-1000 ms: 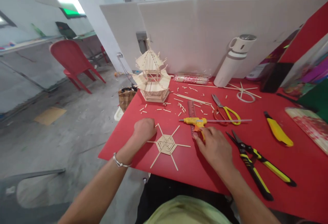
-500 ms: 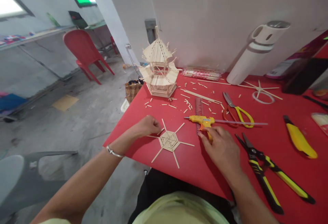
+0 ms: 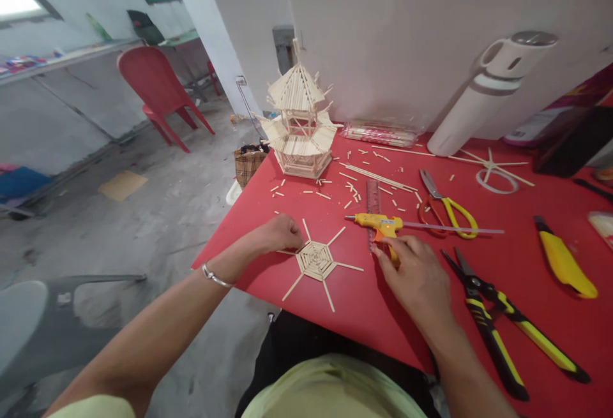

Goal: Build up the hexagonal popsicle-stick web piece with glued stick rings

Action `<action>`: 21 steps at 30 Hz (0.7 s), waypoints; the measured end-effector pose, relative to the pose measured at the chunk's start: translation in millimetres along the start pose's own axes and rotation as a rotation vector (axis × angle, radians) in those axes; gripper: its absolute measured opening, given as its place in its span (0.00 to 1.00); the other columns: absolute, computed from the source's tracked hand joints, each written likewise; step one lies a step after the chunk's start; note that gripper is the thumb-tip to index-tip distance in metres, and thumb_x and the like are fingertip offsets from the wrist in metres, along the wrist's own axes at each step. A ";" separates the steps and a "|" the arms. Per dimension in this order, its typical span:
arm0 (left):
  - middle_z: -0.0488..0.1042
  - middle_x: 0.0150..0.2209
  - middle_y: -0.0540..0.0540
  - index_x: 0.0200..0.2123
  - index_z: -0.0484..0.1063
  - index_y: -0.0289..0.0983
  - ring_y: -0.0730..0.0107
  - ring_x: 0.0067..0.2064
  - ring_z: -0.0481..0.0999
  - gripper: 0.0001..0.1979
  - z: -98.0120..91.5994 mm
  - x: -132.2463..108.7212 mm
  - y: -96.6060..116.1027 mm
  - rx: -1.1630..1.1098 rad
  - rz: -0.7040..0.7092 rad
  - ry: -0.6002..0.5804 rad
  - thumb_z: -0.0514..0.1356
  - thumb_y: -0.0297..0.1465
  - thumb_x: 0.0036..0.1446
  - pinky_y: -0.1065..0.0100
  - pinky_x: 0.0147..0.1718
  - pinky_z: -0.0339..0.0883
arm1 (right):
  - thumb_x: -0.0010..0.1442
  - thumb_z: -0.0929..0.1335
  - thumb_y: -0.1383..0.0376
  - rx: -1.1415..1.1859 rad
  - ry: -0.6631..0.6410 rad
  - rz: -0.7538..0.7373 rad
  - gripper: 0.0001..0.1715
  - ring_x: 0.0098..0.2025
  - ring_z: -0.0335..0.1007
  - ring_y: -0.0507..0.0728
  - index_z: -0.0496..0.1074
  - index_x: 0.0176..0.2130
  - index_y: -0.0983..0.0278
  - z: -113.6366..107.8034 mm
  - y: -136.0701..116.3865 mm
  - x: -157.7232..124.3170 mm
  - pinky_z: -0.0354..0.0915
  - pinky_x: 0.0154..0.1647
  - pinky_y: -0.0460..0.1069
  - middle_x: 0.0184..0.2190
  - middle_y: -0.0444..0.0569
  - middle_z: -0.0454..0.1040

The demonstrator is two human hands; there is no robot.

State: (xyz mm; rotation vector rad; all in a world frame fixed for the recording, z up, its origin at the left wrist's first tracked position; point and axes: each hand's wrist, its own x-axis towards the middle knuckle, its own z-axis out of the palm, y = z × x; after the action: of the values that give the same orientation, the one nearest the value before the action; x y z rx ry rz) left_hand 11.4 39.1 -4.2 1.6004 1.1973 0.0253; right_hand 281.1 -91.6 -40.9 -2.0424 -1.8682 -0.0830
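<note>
A flat hexagonal web of thin wooden sticks (image 3: 315, 260) lies on the red table (image 3: 373, 316) near its front edge. My left hand (image 3: 280, 233) rests curled at the web's upper left, fingers closed on one of its spokes. My right hand (image 3: 416, 274) lies palm down to the right, its fingertips on the handle of a yellow glue gun (image 3: 380, 224). The gun lies across a brown ruler (image 3: 372, 204). A two-tier pagoda model of sticks (image 3: 299, 126) stands at the table's far left corner.
Yellow-handled scissors (image 3: 447, 209), black-and-yellow pliers (image 3: 498, 316), a yellow utility knife (image 3: 565, 263), a white flask (image 3: 488, 89), a stick ring (image 3: 495, 175) and several loose stick pieces lie on the table. A white partition (image 3: 383, 35) backs it. A red chair (image 3: 156, 92) stands on the floor at left.
My left hand slid right from the web's edge onto a spoke. My right hand stays by the glue gun. The view tilted down and closer.
</note>
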 end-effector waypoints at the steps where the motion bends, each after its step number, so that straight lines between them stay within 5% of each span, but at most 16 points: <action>1: 0.51 0.14 0.54 0.12 0.57 0.37 0.79 0.20 0.50 0.13 -0.3 -0.3 2.0 -0.005 -0.009 -0.007 0.59 0.29 0.38 0.71 0.19 0.42 | 0.66 0.64 0.56 0.006 0.005 0.000 0.16 0.41 0.67 0.60 0.75 0.47 0.61 0.6 0.6 -0.3 0.61 0.42 0.52 0.40 0.51 0.73; 8: 0.51 0.13 0.54 0.11 0.56 0.37 0.79 0.19 0.50 0.12 -1.1 -2.1 11.2 0.026 -0.070 -0.013 0.58 0.28 0.37 0.70 0.19 0.42 | 0.66 0.63 0.56 0.083 0.071 0.022 0.17 0.43 0.67 0.60 0.75 0.47 0.62 3.3 4.5 -1.7 0.63 0.43 0.52 0.40 0.52 0.72; 21: 0.54 0.14 0.54 0.15 0.66 0.35 0.78 0.19 0.51 0.07 -2.3 5.6 -2.1 0.009 -0.060 -0.036 0.60 0.29 0.40 0.70 0.19 0.43 | 0.66 0.63 0.55 0.126 0.109 0.025 0.19 0.42 0.69 0.60 0.75 0.46 0.64 4.9 6.9 -0.8 0.64 0.43 0.52 0.39 0.52 0.72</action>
State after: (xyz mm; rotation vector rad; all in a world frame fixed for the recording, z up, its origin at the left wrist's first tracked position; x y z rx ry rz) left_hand 11.5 44.4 -7.7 1.5661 1.2182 -0.0474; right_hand 286.7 -91.2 -47.2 -1.9367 -1.7365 -0.0675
